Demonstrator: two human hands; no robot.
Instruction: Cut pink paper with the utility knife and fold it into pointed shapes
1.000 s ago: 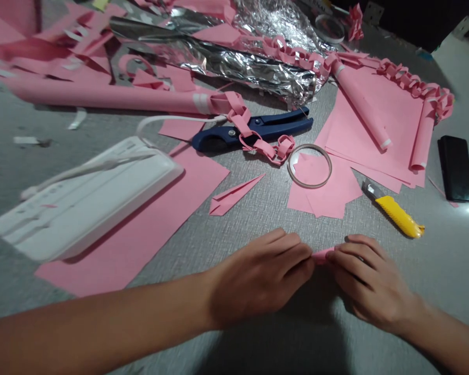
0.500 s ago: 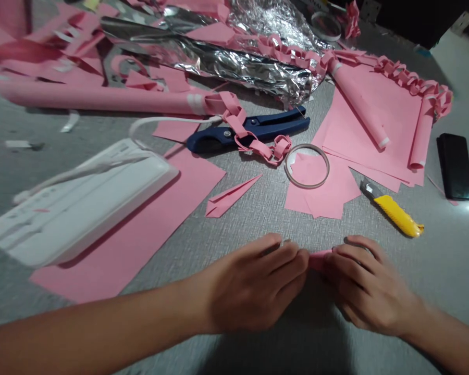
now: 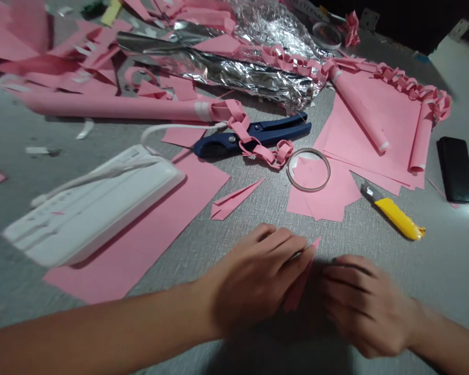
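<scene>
A narrow, pointed piece of folded pink paper (image 3: 300,289) is pinched in my left hand (image 3: 261,276), its tip facing away from me. My left fingers cover part of it. Just to the right, my right hand (image 3: 369,304) is curled, apart from the paper; its fingertips are in shadow, so I cannot make out anything in them. Beyond my left hand lies a similar folded pink paper dart (image 3: 236,200). Small pink paper squares (image 3: 318,200) lie ahead, with a roll of tape (image 3: 308,170) on top of them.
A yellow box cutter (image 3: 399,219) and black phone (image 3: 456,169) lie right. Left are a white power strip (image 3: 101,208) on a pink sheet (image 3: 140,260) and blue-handled pruning shears (image 3: 254,135). Behind are pink paper tubes (image 3: 121,108), paper chains (image 3: 406,80) and silver foil (image 3: 242,70).
My right hand has let go of the folded paper and moved down and slightly right. The paper has turned from lying across to pointing away. The view has shifted slightly.
</scene>
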